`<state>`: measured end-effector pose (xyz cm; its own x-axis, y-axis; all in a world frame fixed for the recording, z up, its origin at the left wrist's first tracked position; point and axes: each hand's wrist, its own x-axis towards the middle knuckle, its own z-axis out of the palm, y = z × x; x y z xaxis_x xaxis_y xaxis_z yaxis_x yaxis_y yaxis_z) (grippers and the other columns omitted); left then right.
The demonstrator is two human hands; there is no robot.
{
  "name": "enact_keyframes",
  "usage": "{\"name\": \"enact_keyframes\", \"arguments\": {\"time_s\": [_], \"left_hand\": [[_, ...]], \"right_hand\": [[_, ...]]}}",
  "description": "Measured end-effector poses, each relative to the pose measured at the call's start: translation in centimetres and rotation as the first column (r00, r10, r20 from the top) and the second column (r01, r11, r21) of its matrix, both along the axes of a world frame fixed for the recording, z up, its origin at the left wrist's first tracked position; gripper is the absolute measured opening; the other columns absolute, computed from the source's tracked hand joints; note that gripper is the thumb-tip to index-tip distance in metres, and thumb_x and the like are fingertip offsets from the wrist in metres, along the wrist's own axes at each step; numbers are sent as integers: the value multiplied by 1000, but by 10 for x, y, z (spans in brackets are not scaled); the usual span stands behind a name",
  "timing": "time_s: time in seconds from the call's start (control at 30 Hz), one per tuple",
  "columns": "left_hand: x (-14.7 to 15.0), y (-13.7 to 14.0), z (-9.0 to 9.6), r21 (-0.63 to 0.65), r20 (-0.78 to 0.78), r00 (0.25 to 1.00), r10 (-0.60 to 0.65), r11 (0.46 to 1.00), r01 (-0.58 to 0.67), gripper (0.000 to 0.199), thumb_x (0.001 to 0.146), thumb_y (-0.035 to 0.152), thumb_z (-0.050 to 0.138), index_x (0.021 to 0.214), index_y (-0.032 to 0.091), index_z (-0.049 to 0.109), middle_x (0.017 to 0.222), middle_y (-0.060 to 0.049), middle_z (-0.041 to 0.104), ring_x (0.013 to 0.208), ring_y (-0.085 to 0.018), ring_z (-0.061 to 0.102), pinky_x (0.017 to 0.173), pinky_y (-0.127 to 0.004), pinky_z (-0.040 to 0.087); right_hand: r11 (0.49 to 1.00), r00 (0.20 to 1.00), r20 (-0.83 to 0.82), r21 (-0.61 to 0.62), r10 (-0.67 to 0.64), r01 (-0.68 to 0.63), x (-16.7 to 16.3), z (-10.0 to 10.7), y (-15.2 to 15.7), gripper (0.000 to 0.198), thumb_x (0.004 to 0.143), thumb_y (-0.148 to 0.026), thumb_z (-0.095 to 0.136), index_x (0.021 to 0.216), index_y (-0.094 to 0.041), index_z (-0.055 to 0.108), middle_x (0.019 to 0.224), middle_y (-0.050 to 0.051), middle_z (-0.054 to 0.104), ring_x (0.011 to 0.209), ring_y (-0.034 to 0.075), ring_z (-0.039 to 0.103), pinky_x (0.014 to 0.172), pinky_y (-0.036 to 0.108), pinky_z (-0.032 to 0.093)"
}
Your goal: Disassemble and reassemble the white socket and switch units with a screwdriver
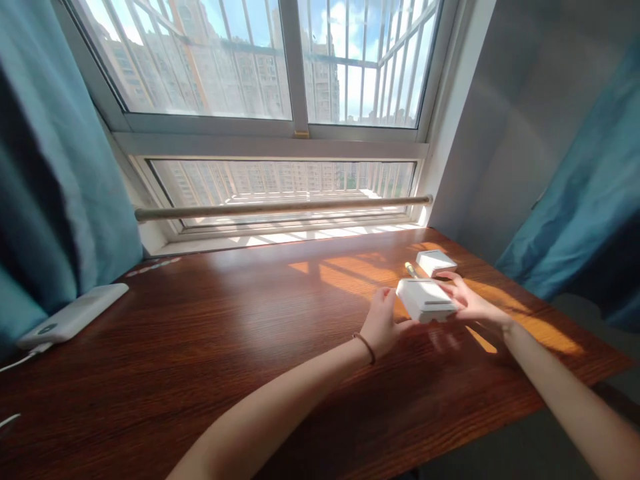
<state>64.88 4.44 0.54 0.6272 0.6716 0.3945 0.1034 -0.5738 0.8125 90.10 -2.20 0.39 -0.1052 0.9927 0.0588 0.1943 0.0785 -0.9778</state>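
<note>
A small white box (425,299) with a dark slot line along its top is held between my two hands, slightly above the table. My left hand (384,325) grips its left side, a thin dark band around the wrist. On the box's right side, my right hand (469,303) has its fingers and thumb closed about the edge. Just behind it a second white box (436,262) of similar look rests on the table. Beside that box lies a short, pale, stick-like object (411,270), too small to name.
The brown wooden table (225,347) runs up to the window sill. At its left lies a white power strip or similar device (75,319) with a cable. Blue curtains (65,167) hang on both sides, and a horizontal rail (285,208) crosses the window.
</note>
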Motion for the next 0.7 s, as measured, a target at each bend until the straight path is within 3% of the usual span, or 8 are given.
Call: {"name": "enact_keyframes", "arguments": {"time_s": [0.17, 0.27, 0.4, 0.57, 0.7], "left_hand": [[85, -11, -7, -213, 70, 996, 52, 976, -36, 22, 73, 17, 58, 94, 17, 60, 97, -8, 61, 98, -23, 54, 93, -39, 39], [120, -26, -10, -300, 95, 993, 67, 953, -36, 33, 74, 13, 50, 107, 16, 54, 94, -8, 63, 91, -22, 57, 86, -36, 44], [150, -45, -12, -409, 143, 987, 69, 913, -5, 51, 69, 8, 50, 119, 13, 44, 103, -12, 61, 98, -23, 57, 88, -33, 43], [169, -54, -15, -506, 215, 975, 62, 861, 57, 62, 62, 3, 50, 122, 12, 37, 113, -13, 58, 105, -21, 55, 91, -28, 41], [173, -54, -21, -532, 249, 968, 22, 838, 117, 71, 60, 3, 51, 127, 13, 33, 116, -11, 57, 106, -21, 54, 94, -29, 40]], "right_hand": [[979, 979, 21, 25, -205, 204, 57, 5, -15, 86, 55, -28, 78, 122, -32, 24, 141, 15, 34, 125, 31, 41, 98, 52, 37], [962, 961, 38, 0, -273, 273, 75, 10, -23, 86, 53, -30, 79, 122, -31, 26, 140, 15, 36, 124, 31, 43, 100, 52, 35], [955, 955, 41, -13, -295, 295, 91, 8, -28, 84, 53, -25, 77, 123, -30, 30, 137, 16, 40, 123, 29, 44, 101, 47, 35], [944, 949, 2, -105, -314, 313, 107, -5, -22, 73, 58, -18, 66, 123, -32, 35, 137, 13, 41, 118, 27, 49, 89, 37, 44], [948, 958, -13, -142, -288, 283, 114, -10, -17, 78, 59, -15, 61, 129, -33, 31, 143, 14, 32, 115, 28, 51, 81, 36, 47]]}}
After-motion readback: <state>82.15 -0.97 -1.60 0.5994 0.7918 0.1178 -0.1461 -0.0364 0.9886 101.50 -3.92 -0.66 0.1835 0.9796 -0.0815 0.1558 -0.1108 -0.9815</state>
